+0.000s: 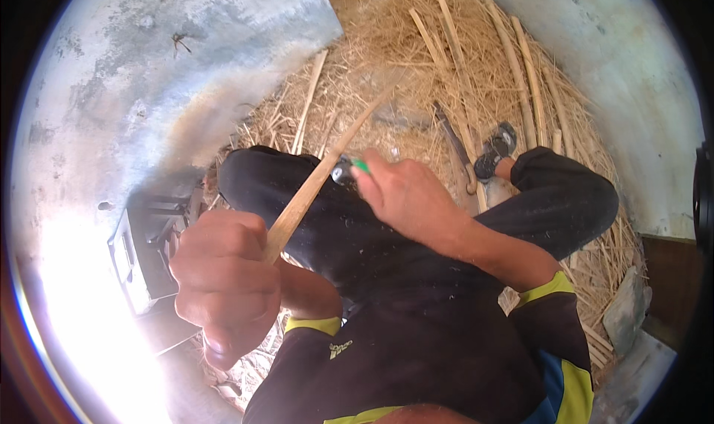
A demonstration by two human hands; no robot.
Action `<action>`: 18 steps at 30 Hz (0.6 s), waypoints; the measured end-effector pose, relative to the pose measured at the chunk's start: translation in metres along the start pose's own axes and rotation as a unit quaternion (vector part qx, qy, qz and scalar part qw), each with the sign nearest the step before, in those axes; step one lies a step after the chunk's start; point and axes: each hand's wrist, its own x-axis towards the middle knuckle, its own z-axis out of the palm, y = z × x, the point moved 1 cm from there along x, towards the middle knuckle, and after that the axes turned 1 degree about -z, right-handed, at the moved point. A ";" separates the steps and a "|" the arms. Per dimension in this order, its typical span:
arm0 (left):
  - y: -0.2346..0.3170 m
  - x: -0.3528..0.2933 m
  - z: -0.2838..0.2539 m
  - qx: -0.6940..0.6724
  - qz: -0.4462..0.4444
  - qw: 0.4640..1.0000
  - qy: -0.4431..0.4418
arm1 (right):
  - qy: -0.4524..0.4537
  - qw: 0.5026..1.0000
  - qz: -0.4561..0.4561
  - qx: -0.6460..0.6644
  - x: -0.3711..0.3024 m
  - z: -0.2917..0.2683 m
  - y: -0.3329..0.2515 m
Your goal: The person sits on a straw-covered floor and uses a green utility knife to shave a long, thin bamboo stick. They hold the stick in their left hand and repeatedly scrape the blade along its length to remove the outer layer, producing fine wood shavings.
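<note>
Raised at the left, my left hand (227,275) is a fist closed round the near end of a long, pale wooden stick (316,178). The stick slants away to the upper right and tapers toward its far end over the shavings. My right hand (409,197) is closed, above my crossed legs, on a small tool with a green part (361,165) between thumb and fingers. A dark, shiny round piece (342,172) shows beside the green part, close to the stick. Most of the tool lies hidden behind my fingers, so its exact kind cannot be made out.
Straw-like wood shavings (372,22) cover the floor. Several long wooden sticks (528,82) lie at the far right, with a darker curved stick (455,145) near my shoe (494,150). Stained pale walls (193,45) curve round me. A dark boxy object (152,249) stands at the left.
</note>
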 end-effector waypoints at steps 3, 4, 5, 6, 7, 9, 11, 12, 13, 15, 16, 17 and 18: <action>0.000 0.001 -0.002 -0.044 -0.014 0.997 -0.054 | -0.019 0.999 -0.015 0.023 -0.007 -0.004 -0.012; 0.000 0.002 -0.005 -0.052 -0.019 0.996 -0.070 | -0.022 0.999 -0.025 0.025 -0.007 -0.003 -0.010; 0.001 0.004 -0.010 -0.059 -0.023 0.994 -0.087 | -0.026 0.999 -0.036 0.027 -0.008 -0.002 -0.009; 0.002 0.004 -0.012 -0.066 -0.028 0.992 -0.103 | -0.018 0.999 -0.043 0.014 -0.006 -0.001 -0.010; 0.001 0.006 -0.013 -0.063 -0.025 0.993 -0.093 | -0.009 0.999 -0.049 0.001 -0.003 0.000 -0.011; 0.000 0.006 -0.015 -0.056 -0.017 0.996 -0.072 | 0.009 0.999 -0.043 -0.018 0.001 0.007 -0.001; -0.004 -0.001 -0.011 -0.016 -0.005 1.000 -0.010 | 0.036 0.998 -0.020 -0.036 0.006 0.022 0.028; -0.004 0.000 -0.005 -0.012 -0.006 1.000 0.002 | 0.051 0.998 -0.014 -0.036 0.005 0.027 0.032; -0.002 -0.002 -0.002 -0.005 -0.011 1.000 0.015 | 0.062 0.998 -0.007 -0.032 0.003 0.029 0.027; 0.001 -0.004 -0.007 0.015 -0.023 0.999 0.045 | 0.070 0.997 -0.013 -0.007 -0.003 0.030 0.016; 0.000 -0.003 -0.006 0.016 -0.025 0.998 0.048 | 0.069 0.997 -0.025 0.011 -0.005 0.022 0.007; -0.002 -0.001 -0.006 0.017 -0.027 0.998 0.050 | 0.067 0.997 -0.038 0.028 -0.004 0.017 0.003; -0.004 0.000 -0.003 0.026 -0.014 0.998 0.047 | 0.056 0.998 -0.005 0.024 -0.001 0.019 0.009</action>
